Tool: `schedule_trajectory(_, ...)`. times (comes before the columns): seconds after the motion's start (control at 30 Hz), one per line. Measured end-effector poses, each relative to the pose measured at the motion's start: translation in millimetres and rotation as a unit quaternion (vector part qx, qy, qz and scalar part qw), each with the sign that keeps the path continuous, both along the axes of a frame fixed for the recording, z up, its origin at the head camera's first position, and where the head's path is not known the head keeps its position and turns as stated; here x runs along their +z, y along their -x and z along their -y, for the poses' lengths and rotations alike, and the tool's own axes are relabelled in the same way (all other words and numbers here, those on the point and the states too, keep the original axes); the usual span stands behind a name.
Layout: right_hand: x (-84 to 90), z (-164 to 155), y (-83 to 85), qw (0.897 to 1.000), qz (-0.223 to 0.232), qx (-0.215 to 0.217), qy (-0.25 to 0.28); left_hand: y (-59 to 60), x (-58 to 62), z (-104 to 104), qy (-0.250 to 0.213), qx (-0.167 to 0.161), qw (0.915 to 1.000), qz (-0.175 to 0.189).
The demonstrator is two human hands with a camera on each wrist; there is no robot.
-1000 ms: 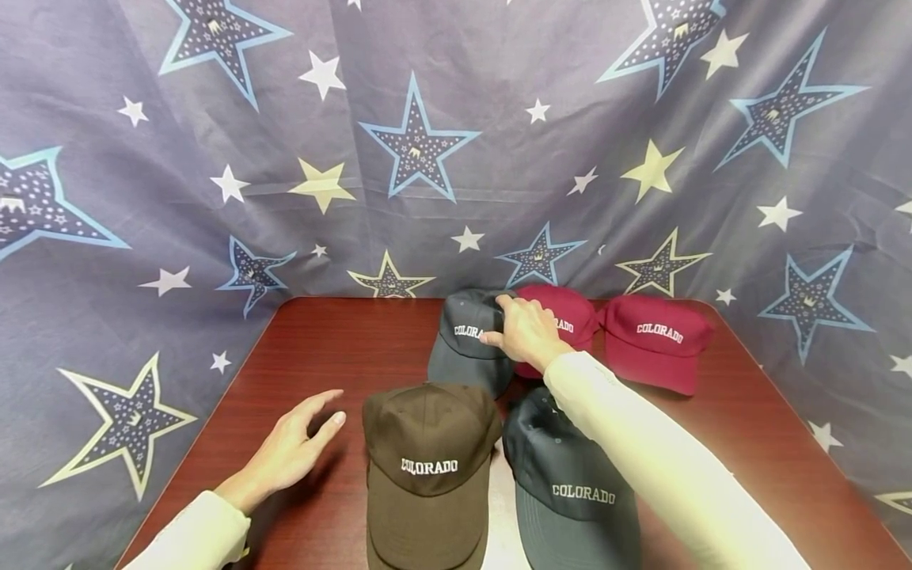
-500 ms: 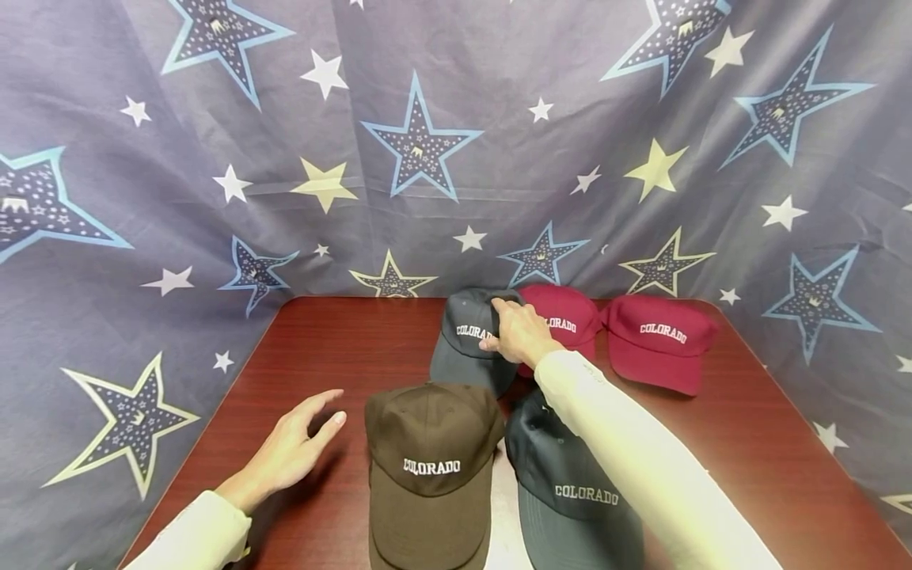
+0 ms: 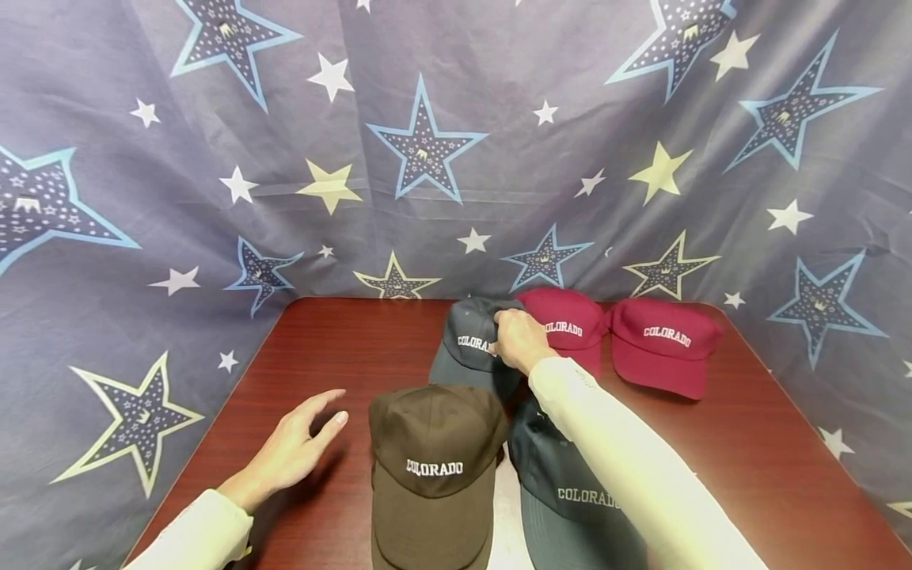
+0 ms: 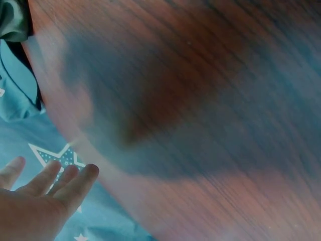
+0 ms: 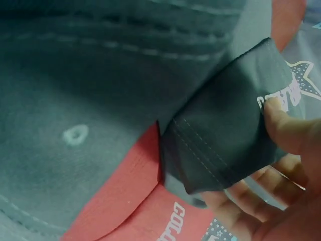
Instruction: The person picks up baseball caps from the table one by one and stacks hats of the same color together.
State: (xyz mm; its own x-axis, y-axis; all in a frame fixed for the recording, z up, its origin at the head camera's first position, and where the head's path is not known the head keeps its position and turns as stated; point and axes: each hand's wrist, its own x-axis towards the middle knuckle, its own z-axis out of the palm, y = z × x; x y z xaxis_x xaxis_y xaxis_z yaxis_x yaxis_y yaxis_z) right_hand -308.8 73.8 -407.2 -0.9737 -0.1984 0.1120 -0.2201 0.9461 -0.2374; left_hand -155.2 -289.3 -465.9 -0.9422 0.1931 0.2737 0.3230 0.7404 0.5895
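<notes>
My right hand (image 3: pixel 523 340) grips a dark grey cap (image 3: pixel 463 348) with white COLORADO lettering at the back middle of the table. In the right wrist view, the thumb (image 5: pixel 286 128) lies on this cap's lettering, with other fingers along its lower side. A red cap (image 3: pixel 563 313) is directly to its right, partly hidden by the hand. Over bare wood at the left hovers my left hand (image 3: pixel 288 451), holding nothing, its fingers spread and relaxed. To its right sits a brown cap (image 3: pixel 438 435). A second dark grey cap (image 3: pixel 563 475) lies in front, partly covered by my right sleeve.
Another red cap (image 3: pixel 663 328) sits at the back right, beside the first red one. The reddish-brown wooden table (image 3: pixel 335 340) ends at the back against a grey star-patterned cloth (image 3: pixel 456 229). A pale strip (image 3: pixel 504 514) shows between the two front caps.
The right hand has drawn the far grey cap slightly toward me, and the cap's top sits lower than before. More of the red cap's lettering shows. The left hand stays put.
</notes>
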Motion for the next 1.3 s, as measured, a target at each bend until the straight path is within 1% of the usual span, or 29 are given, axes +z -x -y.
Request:
schedule_trajectory(0.13,0.4,-1,0.6,1.0,-0.001,-0.011,0.023,0.4,-0.5,0,0.0,-0.001,1.0,0.002)
schedule_trajectory(0.33,7.7,1,-2.6,0.998,-0.023,-0.017,0.057,0.8,-1.1,0,0.0,-0.001,1.0,-0.001)
schedule_trajectory(0.5,18.4,1,-4.1,0.995,-0.055,-0.019,0.077,1.6,-1.0,1,0.003,-0.001,1.0,-0.004)
schedule_trajectory(0.67,32.0,-4,-4.6,0.992,-0.077,-0.021,0.095,3.0,-1.4,2,0.003,0.0,1.0,-0.005)
schedule_trajectory(1.0,62.1,-28,-10.4,0.984,-0.118,-0.01,0.132,4.3,-2.2,0,0.006,-0.003,1.0,-0.005)
schedule_trajectory(1.13,73.1,-41,-14.1,0.983,-0.123,-0.015,0.138,4.1,-2.2,0,0.006,-0.003,1.0,-0.003)
schedule_trajectory(1.3,82.9,-60,-22.8,0.982,-0.12,-0.023,0.144,4.8,-2.9,-1,0.004,-0.004,1.0,-0.003)
